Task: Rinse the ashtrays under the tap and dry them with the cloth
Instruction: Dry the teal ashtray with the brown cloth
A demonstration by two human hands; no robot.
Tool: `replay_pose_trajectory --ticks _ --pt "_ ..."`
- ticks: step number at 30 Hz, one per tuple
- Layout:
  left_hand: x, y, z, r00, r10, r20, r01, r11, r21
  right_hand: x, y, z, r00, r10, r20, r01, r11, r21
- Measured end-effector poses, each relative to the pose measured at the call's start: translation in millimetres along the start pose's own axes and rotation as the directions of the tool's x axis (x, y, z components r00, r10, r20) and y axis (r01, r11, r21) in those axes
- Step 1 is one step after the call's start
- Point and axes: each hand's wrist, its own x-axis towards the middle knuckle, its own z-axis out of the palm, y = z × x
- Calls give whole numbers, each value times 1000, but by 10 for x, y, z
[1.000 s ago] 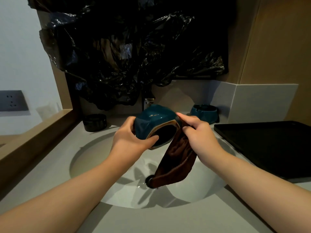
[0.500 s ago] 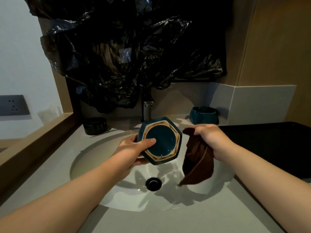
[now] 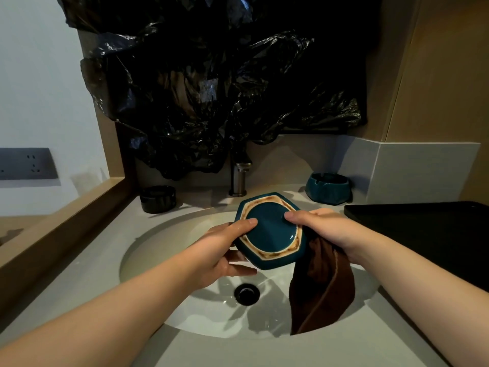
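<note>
Item: ashtray [image 3: 270,231], underside up, above the sink [image 3: 164,247]. I hold it two-handed. Left hand [image 3: 222,250] fingers [image 3: 246,223] clasp its rim. Right hand [image 3: 325,229] pinches rim plus cloth [image 3: 322,292], which hangs over the sink.

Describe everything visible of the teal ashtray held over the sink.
The teal hexagonal glazed ceramic ashtray is held above the white sink basin, tilted with its underside toward the camera: a glossy teal centre ringed by a bare tan, brown-stained hexagonal foot. The left hand grips its left edge, thumb on the base; the right hand, also holding a hanging brown cloth, grips the right edge likewise. Its bowl side is hidden.
</note>
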Motion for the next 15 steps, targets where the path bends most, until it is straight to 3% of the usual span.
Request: replay_pose_trajectory --ticks 4,8,11,13,15 --pt "-11 -5 -16 998 10 55 -16 993 115 -19 -12 -74 1000 -3 29 6 993 -117" --pt "17 -16 -29 998 67 6 -67 980 188 -35 -14 -161 989 28 146 -22 999 -44" --pt "43 -31 -43 998 58 -18 -52 970 237 -28 -54 -261 999 19 -44 -18 999 39" --pt "56 -42 -51 999 46 -26 -37 961 273 -7 -86 -305 952 -162 -260 138 984 -110" --pt "57 -48 -48 999 34 -31 -23 953 303 -31 -115 -243 823 -449 -349 300 864 -404"
